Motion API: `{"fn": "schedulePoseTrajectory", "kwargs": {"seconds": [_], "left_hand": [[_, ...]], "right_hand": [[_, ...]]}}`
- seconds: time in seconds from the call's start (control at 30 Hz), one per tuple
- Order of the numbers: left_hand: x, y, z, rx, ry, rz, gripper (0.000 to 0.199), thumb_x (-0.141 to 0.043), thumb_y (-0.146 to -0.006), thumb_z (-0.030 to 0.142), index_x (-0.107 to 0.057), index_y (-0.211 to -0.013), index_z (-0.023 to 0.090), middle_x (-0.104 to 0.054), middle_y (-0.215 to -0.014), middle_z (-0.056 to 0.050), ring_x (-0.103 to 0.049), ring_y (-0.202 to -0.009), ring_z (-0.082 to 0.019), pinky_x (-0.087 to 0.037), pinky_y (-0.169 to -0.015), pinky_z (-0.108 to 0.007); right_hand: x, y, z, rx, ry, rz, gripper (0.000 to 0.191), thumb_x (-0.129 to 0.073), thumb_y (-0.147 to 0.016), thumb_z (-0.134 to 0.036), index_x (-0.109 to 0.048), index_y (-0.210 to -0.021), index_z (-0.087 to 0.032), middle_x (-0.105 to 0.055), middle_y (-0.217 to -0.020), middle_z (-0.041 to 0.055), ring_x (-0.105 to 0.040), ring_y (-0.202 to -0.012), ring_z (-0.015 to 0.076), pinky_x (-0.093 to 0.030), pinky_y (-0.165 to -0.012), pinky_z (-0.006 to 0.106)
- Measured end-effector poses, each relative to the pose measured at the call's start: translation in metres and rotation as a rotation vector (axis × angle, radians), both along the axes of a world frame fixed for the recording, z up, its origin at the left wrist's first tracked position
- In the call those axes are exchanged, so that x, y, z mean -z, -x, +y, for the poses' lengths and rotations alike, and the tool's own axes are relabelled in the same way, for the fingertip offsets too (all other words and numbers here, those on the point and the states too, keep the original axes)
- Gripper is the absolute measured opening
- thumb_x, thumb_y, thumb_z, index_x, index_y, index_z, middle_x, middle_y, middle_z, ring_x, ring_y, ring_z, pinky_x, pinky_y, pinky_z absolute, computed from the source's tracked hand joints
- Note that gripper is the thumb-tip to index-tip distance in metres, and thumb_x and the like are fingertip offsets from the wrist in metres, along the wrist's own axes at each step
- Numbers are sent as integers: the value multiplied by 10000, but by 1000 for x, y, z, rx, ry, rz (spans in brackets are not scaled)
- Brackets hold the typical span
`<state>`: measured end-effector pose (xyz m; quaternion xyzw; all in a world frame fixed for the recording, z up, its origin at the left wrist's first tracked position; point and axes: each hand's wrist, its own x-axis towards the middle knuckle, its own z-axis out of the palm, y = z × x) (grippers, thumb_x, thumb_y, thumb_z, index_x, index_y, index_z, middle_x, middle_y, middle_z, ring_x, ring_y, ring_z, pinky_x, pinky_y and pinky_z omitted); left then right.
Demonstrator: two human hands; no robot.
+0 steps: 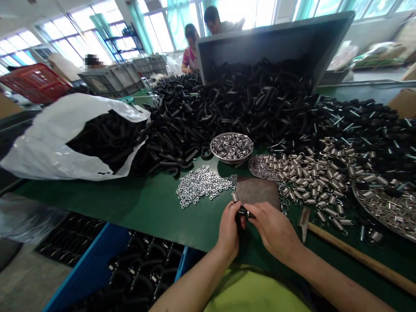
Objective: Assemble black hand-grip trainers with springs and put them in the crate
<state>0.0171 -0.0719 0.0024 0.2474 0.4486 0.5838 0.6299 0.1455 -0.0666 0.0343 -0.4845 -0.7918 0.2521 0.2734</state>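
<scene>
Together, the left hand [229, 227] and right hand [276, 229] pinch a black part with a coil spring [241, 210] between their fingertips, just in front of the dark metal plate [258, 191]. Loose hex nuts [204, 184] lie left of the plate; right of it, a wooden-handled hammer [351, 251] rests near piled springs [315, 177].

- Red plastic crate [35, 82], far left, tilted
- Grey bins [113, 80] near it
- Blue rack [121, 50] before bright windows [157, 32]
- Teal curtains [177, 21]
- Person in a pink top [191, 56], across the bench [149, 203]
- Crumpled clear plastic [26, 219], lower left
</scene>
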Motion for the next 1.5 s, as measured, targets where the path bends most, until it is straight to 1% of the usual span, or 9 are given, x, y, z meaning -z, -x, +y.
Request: {"fn": "schedulePoseTrajectory", "kwargs": {"seconds": [0.1, 0.2, 0.4, 0.47, 0.6, 0.73, 0.9, 1.07, 1.5], "left_hand": [[-1, 3, 1, 41, -14, 50, 257, -512, -818, 398, -482, -703, 170, -422, -556, 42, -376, -509, -86, -318, -508, -213], [-3, 6, 2, 66, -35, 160, 239, -505, -825, 397, -493, -747, 171, -433, -609, 38, -387, -534, -91, -328, -507, -212], [-11, 5, 1, -33, -80, 750, 344, -598, -754, 441, -456, -942, 191, -558, -860, -15, -550, -806, -166, -423, -742, -287], [-12, 4, 1, -14, -111, 943, 500, -696, -655, 436, -441, -1009, 193, -570, -999, -51, -553, -935, -207, -414, -824, -329], [-7, 10, 11, 240, -141, 1128, 585, -711, -619, 492, -453, -1057, 203, -613, -986, -53, -590, -900, -234, -441, -773, -343], [2, 17, 26, 394, -287, 1331, 576, -687, -637, 522, -486, -1065, 192, -636, -936, -63, -603, -847, -250, -450, -729, -354], [5, 17, 36, 446, -485, 1592, 532, -707, -633, 488, -542, -1036, 182, -615, -948, -83, -555, -907, -275, -429, -794, -396], [7, 17, 35, 439, -545, 1621, 537, -705, -652, 492, -542, -1076, 207, -579, -1042, -68, -514, -954, -257, -417, -826, -393], [13, 20, 36, 426, -519, 1575, 616, -749, -590, 513, -552, -1098, 224, -548, -1066, -50, -501, -963, -240, -422, -841, -382]], "right_hand": [[-1, -1, 0, 69, 164, 28, 317, -386, -902, -330, -513, -1163, -202, -673, -833, 56, -631, -782, 214, -483, -719, 366], [2, 2, -1, 80, 175, 179, 291, -520, -832, -332, -554, -1100, -222, -648, -979, 61, -599, -921, 223, -472, -790, 375], [17, 24, -4, 278, 786, 1061, 289, -547, -806, -474, -492, -847, -193, -528, -636, -29, -514, -503, 108, -435, -414, 229], [22, 26, -3, 330, 869, 1158, 324, -555, -791, -509, -465, -815, -199, -507, -588, -51, -478, -441, 88, -387, -362, 199], [30, 8, 9, 174, 870, 674, 431, -305, -869, -597, -476, -886, -203, -504, -453, -62, -465, -348, 108, -352, -336, 201], [28, -27, 48, 30, 550, 68, 406, -322, -887, -494, -561, -779, -185, -600, -522, -8, -523, -408, 117, -396, -422, 227], [22, -55, 127, 299, 180, -182, 201, -466, -839, -260, -651, -855, -182, -658, -920, 77, -577, -902, 201, -408, -790, 312], [32, -49, 179, 403, 46, -415, 185, -522, -826, -258, -687, -836, -176, -627, -1018, 114, -510, -1061, 242, -381, -857, 328], [36, -57, 192, 497, 13, -490, 137, -574, -792, -326, -668, -840, -239, -682, -868, 54, -608, -848, 216, -402, -672, 288]]}}
